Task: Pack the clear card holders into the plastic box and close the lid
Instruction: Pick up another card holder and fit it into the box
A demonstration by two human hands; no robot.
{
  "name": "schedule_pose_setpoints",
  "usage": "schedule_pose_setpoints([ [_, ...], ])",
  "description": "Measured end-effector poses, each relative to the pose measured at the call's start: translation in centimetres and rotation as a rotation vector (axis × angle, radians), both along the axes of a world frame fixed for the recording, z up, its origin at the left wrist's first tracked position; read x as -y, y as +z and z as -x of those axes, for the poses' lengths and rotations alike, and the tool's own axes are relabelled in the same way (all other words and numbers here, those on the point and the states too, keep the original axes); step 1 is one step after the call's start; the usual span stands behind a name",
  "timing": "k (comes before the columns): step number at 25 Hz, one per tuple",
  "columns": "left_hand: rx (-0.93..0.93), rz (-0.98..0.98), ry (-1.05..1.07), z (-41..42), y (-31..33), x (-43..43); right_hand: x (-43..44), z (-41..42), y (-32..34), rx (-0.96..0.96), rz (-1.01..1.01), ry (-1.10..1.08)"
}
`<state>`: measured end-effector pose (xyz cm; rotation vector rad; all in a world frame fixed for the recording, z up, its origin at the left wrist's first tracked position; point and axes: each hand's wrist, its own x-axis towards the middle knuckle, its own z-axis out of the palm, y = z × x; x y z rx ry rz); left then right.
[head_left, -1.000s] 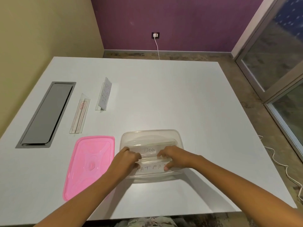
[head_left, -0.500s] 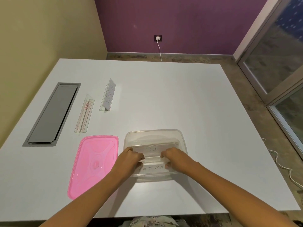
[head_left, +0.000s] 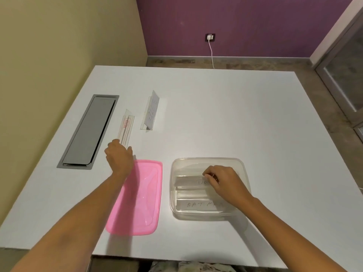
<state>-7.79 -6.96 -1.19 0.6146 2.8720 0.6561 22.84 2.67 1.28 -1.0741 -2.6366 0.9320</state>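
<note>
box holds two card holders

Four clear card holders were in view: two inside the plastic box at five o'clock, two on the table at ten o'clock. One pink lid lay beside the box.

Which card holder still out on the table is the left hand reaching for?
The flat holder with the red label, beside the grey hatch; the left hand is at its near end. The other stands upright, farther off.
</note>
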Motion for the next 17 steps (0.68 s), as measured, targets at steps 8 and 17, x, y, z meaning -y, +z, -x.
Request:
schedule_pose_setpoints([
  [8,0.281,0.032,0.189,5.6,-2.2,-1.4,-0.5,0.5,-0.7,0.043,0.051,-0.027],
  [17,0.262,-0.320,0.103,3.9,0.7,-0.5,-1.3,0.3,0.7,-0.052,0.063,-0.078],
])
